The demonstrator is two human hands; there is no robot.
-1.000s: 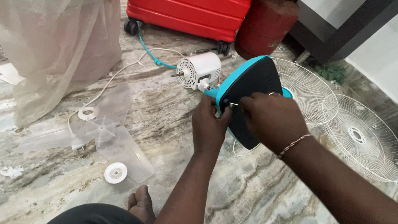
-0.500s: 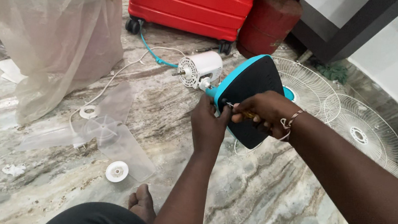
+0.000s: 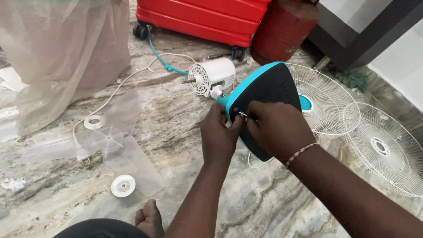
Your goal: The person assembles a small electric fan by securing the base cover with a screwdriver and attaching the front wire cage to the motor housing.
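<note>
A fan base [image 3: 270, 91], black underneath with a teal rim, stands tipped on its edge on the marble floor. My left hand [image 3: 218, 137] grips its lower left edge. My right hand [image 3: 276, 127] is closed around a screwdriver [image 3: 243, 114] whose metal tip presses against the base near the rim; the handle is hidden in my fist. The white fan motor [image 3: 210, 75] lies just behind the base, joined to it by a teal neck.
A clear fan blade [image 3: 112, 143], a white ring [image 3: 92, 122] and a white cap [image 3: 123, 185] lie at left. Two white wire grilles [image 3: 392, 150] lie at right. A red suitcase [image 3: 201, 6], red gas cylinder [image 3: 283, 26] and plastic-wrapped bundle [image 3: 50, 33] stand behind. My foot [image 3: 149, 218] is below.
My right hand has rolled back over the screwdriver, hiding the yellow handle seen half a second ago. The base and left hand have barely shifted.
</note>
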